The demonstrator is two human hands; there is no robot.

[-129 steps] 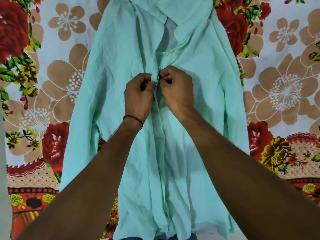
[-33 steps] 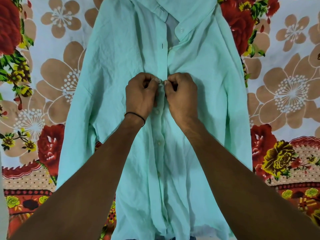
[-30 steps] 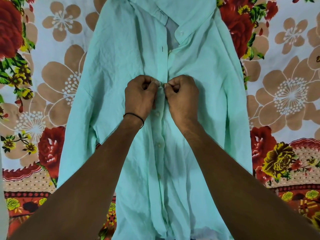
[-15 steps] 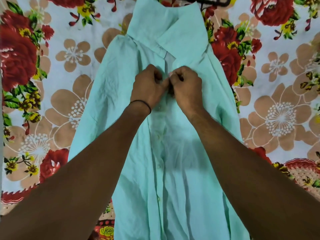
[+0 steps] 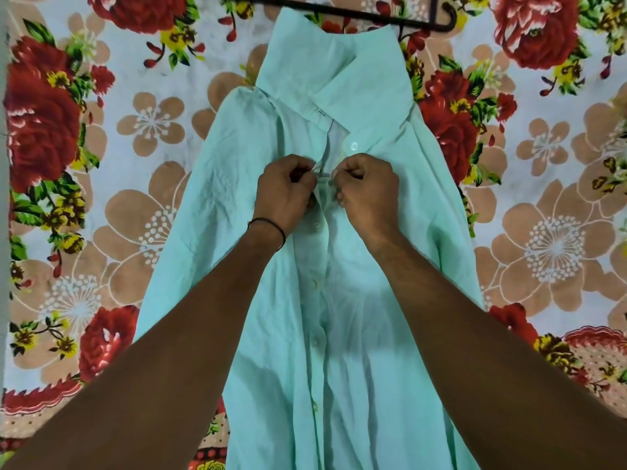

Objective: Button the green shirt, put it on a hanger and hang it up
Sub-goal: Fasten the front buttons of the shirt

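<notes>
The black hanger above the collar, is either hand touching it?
Apart. The head view shows the hanger well above both the left hand and right hand.

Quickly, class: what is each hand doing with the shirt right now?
Left hand: closed, pinching the left front edge of the green shirt.
Right hand: closed, pinching the opposite front edge.

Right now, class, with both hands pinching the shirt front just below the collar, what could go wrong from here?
1. The left hand and right hand cover the placket, so a button could enter the wrong hole, skewing the green shirt.
2. The collar button is open and could be forgotten.
3. The black hanger lies above the collar; pushing the shirt could bury it.
</notes>
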